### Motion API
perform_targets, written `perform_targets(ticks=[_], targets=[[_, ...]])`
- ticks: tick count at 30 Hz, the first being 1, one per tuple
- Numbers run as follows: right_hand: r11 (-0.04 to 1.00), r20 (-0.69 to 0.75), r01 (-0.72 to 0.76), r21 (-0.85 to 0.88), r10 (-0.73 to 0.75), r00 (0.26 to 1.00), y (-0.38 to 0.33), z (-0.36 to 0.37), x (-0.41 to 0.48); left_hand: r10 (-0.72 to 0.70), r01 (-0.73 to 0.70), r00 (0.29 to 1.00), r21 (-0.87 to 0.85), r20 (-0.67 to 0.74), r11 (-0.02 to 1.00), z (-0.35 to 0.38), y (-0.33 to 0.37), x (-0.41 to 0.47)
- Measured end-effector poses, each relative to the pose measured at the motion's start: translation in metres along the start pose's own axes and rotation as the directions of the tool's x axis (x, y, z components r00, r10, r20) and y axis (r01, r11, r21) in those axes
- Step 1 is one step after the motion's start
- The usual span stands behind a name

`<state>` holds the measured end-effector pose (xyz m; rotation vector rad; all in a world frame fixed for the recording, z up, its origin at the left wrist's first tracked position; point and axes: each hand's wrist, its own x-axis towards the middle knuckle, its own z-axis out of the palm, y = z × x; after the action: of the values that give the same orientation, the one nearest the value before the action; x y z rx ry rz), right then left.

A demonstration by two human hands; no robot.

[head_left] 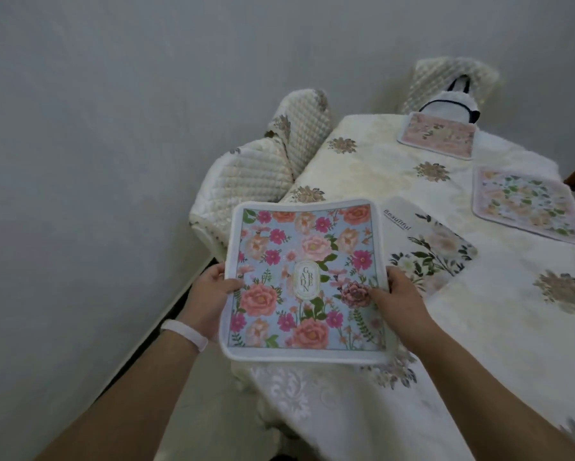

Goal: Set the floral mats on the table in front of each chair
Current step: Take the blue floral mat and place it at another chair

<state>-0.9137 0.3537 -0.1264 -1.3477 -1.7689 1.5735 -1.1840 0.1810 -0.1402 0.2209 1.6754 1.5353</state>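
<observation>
The two bare forearms reach out from the bottom of the view. The left hand (213, 287), with a pale pink wristband (184, 334), pinches the left edge of the light blue square mat with pink and peach flowers and a white border (307, 281). The right hand (399, 294) pinches the right edge, thumb on top. This mat is held in the air, almost flat, over the near left corner of the table with a cream tablecloth (478, 344).

I judge the task to be mostly done. Three mats lie on the cloth already:
- the white mat with green leaves and the word "Beautiful" (425, 247), just beside the held one
- the pink-edged mat with pale flowers (525, 204), near the right side
- the pink rectangular mat (437, 134), at the far end in front of the far quilted chair (445, 78)

What is left, I think, is to lay the blue mat down, probably before the cream quilted chair at the left side (256, 181). Whether the white mat needs moving I cannot say.

The mats look thin and soft, with rounded corners. The held one bends a little at its far edge, so it seems to be flexible cloth. The tablecloth is shiny, with woven gold flowers. The chair covers are padded in a diamond pattern. A fluffy white bag with dark handles (452, 104) sits on the far chair.
</observation>
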Motion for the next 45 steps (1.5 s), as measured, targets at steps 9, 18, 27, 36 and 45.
perform_targets(ticks=[9,18,27,36,45], targets=[[0.996,0.255,0.090,-0.017,-0.083,0.963,-0.036,0.109,-0.009,0.042,-0.074,0.962,-0.107,-0.270,0.992,-0.116,0.004,-0.072],[0.996,0.315,0.080,-0.050,-0.060,0.947,-0.067,0.192,0.005,0.028,-0.085,0.965,-0.211,-0.260,0.974,-0.200,0.014,-0.042],[0.999,0.278,0.043,0.021,-0.047,0.959,-0.120,0.340,0.025,0.025,-0.066,0.982,-0.215,-0.189,0.974,-0.337,0.074,0.035],[0.997,0.149,0.078,0.025,-0.081,0.986,-0.168,0.409,0.052,0.083,-0.095,0.994,-0.187,-0.070,0.978,-0.396,0.137,0.104],[0.996,0.093,0.086,0.021,-0.088,0.992,-0.187,0.426,0.112,0.061,-0.069,0.996,-0.145,-0.059,0.987,-0.394,0.152,0.190]])
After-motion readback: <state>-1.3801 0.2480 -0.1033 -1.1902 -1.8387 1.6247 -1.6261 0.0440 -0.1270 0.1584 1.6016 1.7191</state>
